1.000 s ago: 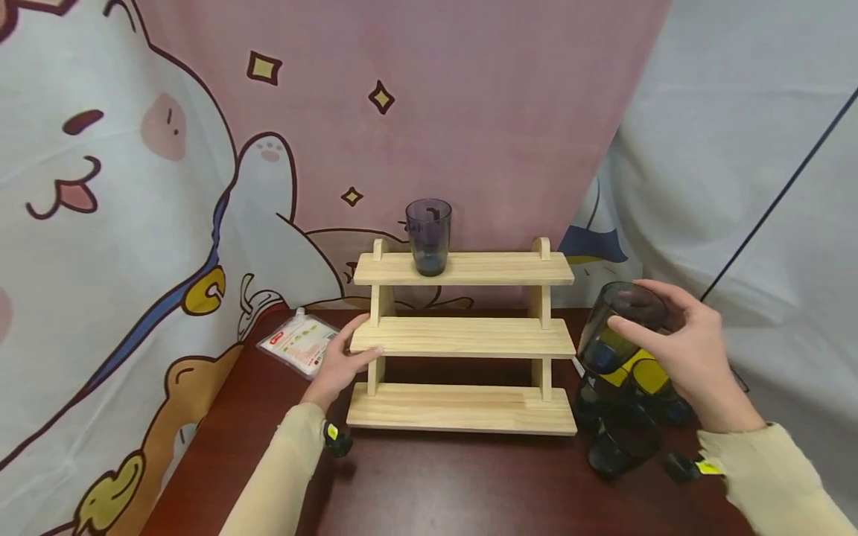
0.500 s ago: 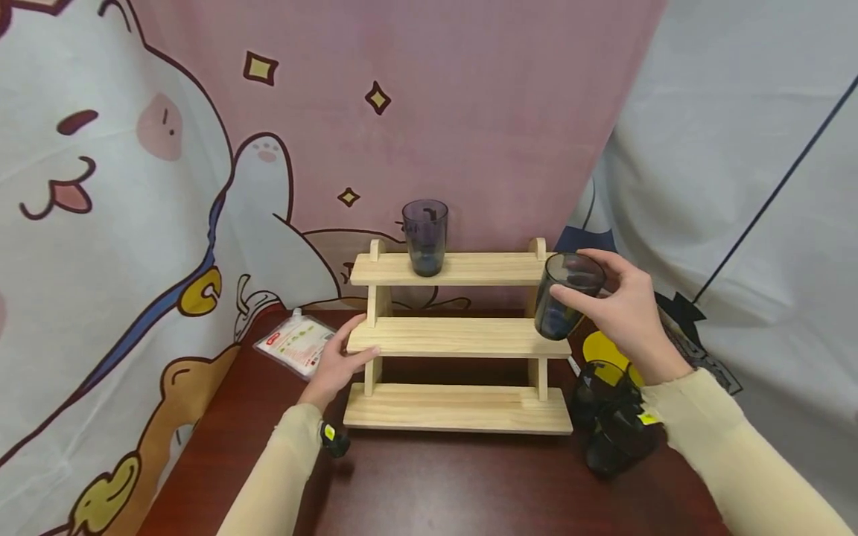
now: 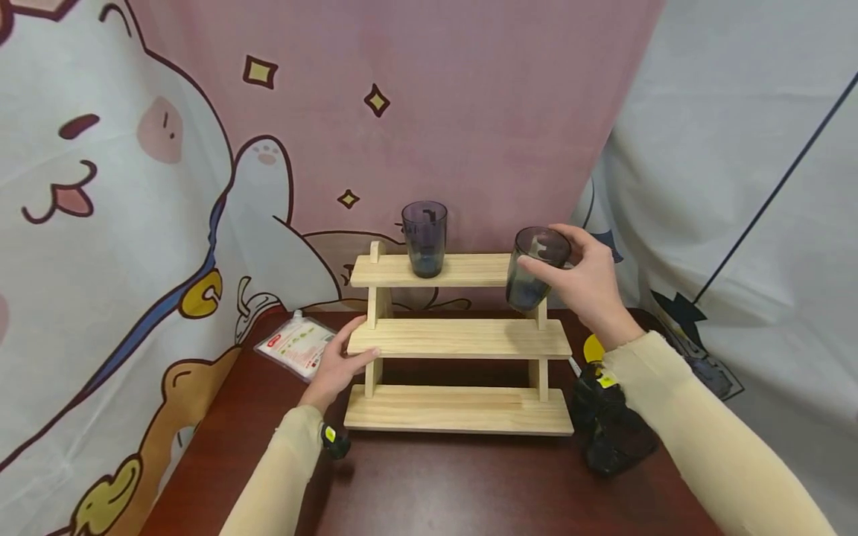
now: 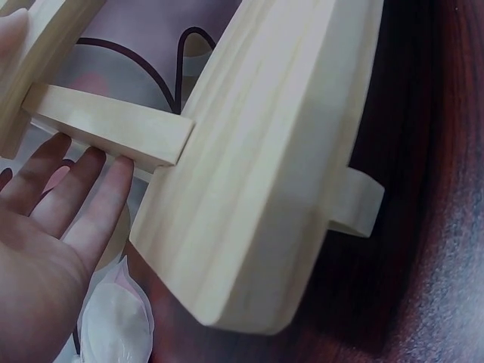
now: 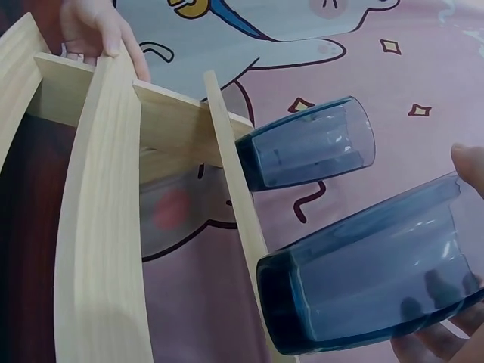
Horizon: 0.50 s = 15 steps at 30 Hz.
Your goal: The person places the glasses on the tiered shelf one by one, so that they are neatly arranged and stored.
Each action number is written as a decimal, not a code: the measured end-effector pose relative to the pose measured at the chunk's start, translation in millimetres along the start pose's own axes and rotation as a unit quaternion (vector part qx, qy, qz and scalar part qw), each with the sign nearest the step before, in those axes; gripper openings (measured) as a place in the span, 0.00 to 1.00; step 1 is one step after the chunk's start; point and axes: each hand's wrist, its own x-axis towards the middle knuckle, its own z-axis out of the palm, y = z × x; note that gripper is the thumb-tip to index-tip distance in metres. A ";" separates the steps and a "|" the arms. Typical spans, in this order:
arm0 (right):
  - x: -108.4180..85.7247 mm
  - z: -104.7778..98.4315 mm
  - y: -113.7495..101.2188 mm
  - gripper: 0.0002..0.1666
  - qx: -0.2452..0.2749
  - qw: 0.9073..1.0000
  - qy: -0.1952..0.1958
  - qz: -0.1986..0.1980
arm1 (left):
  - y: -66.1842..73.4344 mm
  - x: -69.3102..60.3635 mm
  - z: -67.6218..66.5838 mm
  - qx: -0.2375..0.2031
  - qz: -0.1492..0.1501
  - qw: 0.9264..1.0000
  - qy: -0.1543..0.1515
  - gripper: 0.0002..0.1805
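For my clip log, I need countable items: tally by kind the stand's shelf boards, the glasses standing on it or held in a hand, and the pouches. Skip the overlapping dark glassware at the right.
Shelf boards: 3 (top board, middle board, bottom board)
Glasses: 2 (standing glass, held glass in the right hand)
Pouches: 1 (white pouch)
Total: 6

Left arm (image 3: 275,476): cream-sleeved, extended forward; left wrist (image 3: 320,394) bare; left grip (image 3: 337,368) with thumb (image 3: 365,358) spread from fingers (image 4: 102,204).
Right arm (image 3: 717,439): cream-sleeved, angled inward; right wrist (image 3: 620,329) bare; right grip (image 3: 588,281) higher, thumb opposite curved fingers.
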 end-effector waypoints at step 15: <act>21.4 28.2 -6.0 0.48 -0.011 1.000 0.004 -0.007 | 0.9 -1.2 -0.9 0.007 0.002 1.000 -0.001 0.44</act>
